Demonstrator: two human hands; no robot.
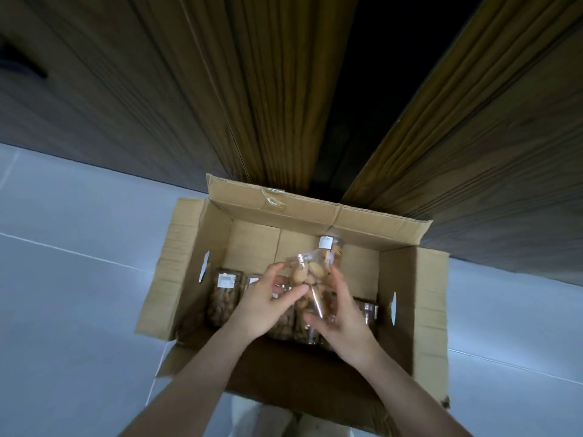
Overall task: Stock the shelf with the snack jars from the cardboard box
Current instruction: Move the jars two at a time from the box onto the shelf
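Note:
An open cardboard box (413,298) stands on the floor below me. Several clear snack jars filled with tan snacks stand in a row inside it; one jar (225,294) at the left end shows a white label. My left hand (268,305) and my right hand (339,316) reach into the box and together hold clear snack jars (312,274) lifted above the row, tilted, one with a white label at its top end. How many jars are between the hands I cannot tell. Jars under my hands are partly hidden.
Wooden panels (258,99) rise just behind the box, with a dark gap (356,105) between them. The box flaps (176,269) stand open on all sides. Pale floor tiles (72,279) surround the box.

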